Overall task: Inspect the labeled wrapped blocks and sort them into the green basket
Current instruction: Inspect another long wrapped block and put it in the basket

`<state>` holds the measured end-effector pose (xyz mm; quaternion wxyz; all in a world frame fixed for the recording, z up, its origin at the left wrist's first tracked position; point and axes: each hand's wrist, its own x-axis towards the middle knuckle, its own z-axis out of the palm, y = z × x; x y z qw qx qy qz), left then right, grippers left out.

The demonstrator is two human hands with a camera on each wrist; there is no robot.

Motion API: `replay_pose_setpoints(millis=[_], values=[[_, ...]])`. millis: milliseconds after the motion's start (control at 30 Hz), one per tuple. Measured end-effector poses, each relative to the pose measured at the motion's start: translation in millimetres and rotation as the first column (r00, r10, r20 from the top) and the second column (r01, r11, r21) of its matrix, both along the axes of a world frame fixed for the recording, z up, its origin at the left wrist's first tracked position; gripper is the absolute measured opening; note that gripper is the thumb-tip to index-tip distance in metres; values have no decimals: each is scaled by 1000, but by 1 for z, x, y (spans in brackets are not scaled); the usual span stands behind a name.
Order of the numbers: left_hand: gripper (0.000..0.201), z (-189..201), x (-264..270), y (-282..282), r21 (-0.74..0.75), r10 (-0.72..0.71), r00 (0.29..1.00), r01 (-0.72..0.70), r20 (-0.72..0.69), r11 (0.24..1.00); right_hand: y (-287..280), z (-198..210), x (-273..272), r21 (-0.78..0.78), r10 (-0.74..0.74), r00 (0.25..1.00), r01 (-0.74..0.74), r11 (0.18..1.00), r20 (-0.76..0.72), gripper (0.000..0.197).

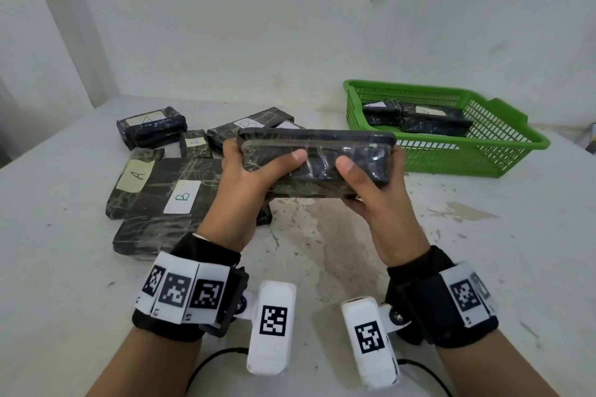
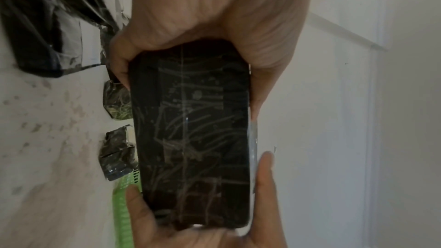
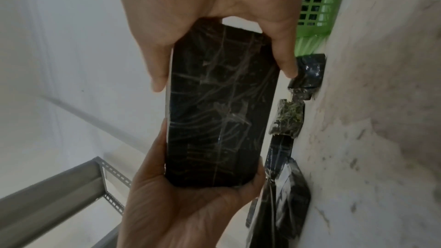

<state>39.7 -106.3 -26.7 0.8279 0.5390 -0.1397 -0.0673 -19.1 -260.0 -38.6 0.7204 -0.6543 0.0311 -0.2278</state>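
Left hand (image 1: 245, 184) and right hand (image 1: 371, 190) grip one black wrapped block (image 1: 317, 159) by its ends, fingers curled round it, above the counter (image 1: 354, 251). Labeled blocks (image 1: 180, 200) lie left; green basket (image 1: 503, 151) right, holding two.

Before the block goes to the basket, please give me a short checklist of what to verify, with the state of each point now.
1. Left hand grips the held block: ok.
2. Right hand grips its other end: ok.
3. Label on the held block read: cannot tell, no label shows in any view.
4. Green basket has free space: ok, two blocks lie at its far side.
5. Block lifted off the table: ok.
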Motion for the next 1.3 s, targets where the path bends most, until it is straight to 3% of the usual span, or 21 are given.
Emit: replay_pose_setpoints(millis=[200, 567, 700, 800, 900, 967, 1100, 1167, 1233, 1300], values=[[46, 5, -3, 3, -25, -53, 998, 54, 35, 998, -3, 2, -2, -14, 56, 997, -56, 998, 48, 55], [56, -1, -2, 4, -20, -128, 988, 130, 88, 991, -6, 9, -6, 3, 74, 996, -74, 997, 46, 43], [64, -8, 5, 7, -4, -81, 988, 82, 132, 997, -8, 8, -5, 20, 79, 997, -80, 997, 8, 48], [64, -5, 4, 8, 61, -70, 980, 59, 188, 996, -11, 9, -3, 9, 84, 996, -83, 996, -37, 67], [72, -4, 4, 10, 79, -43, 970, 24, 240, 997, -12, 10, -4, -11, 88, 996, -88, 996, -35, 52], [65, -3, 6, 11, 63, 9, 965, -27, 264, 998, -13, 9, -4, -1, 86, 996, -86, 996, -2, 47], [90, -4, 8, 10, 18, -42, 985, 40, 169, 999, -18, 7, -1, 101, 92, 993, -99, 990, 70, 35], [78, -3, 8, 10, -49, -121, 990, 125, 68, 991, -20, 8, 0, 155, 129, 987, -143, 977, 101, 30], [61, 1, 5, 12, -103, -195, 980, 197, 29, 975, -24, 8, 0, 186, 158, 978, -182, 966, 137, 39], [63, 0, 7, 10, -98, -173, 985, 170, -18, 981, -27, 8, 0, 211, 172, 973, -203, 956, 156, 45]])
